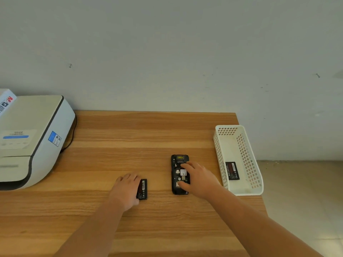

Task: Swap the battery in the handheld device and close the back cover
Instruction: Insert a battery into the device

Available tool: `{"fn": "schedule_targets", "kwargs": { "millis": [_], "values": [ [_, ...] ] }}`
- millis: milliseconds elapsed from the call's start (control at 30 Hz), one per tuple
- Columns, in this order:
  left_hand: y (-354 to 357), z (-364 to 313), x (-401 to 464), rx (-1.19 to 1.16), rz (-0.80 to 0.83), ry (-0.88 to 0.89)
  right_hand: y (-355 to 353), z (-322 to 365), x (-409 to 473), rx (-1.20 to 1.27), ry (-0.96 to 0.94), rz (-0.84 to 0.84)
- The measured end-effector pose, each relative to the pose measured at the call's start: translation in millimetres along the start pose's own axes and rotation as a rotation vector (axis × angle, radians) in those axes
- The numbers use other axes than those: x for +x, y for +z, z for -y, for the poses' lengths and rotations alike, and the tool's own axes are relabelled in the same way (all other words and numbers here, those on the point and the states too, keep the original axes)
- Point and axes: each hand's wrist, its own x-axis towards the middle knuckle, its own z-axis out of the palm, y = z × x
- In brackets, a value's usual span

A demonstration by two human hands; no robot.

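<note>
step: battery fetch | left grip [128, 191] covered battery [143, 189], closure unclear | right grip [199, 179] splayed steadying device [179, 174] | next: seat battery

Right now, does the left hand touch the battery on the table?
Touching. In the head view the left hand lies over the battery, covering its left part.

Left hand [126, 190], right hand [201, 179]: bare; forearms bare, apparently unsleeved to frame edge.

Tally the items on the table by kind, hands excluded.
Batteries: 2, one under the left hand at, one in the basket at
Handheld device: 1
White basket: 1
Printer: 1
Total: 5
</note>
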Motion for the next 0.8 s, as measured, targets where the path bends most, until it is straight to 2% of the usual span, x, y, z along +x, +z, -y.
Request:
{"fn": "schedule_targets", "kwargs": {
  "millis": [233,400,800],
  "values": [
    [-28,-15,13,-0.012,-0.039,0.015,-20,-17,-10,0.025,0.022,-0.061],
    [-53,-44,30,-0.008,-0.079,0.097,-29,-26,-18,0.07,0.041,-0.072],
    [-55,-102,53,-0.009,-0.016,0.197,-22,-44,-24,0.092,0.075,-0.091]
  ]
}}
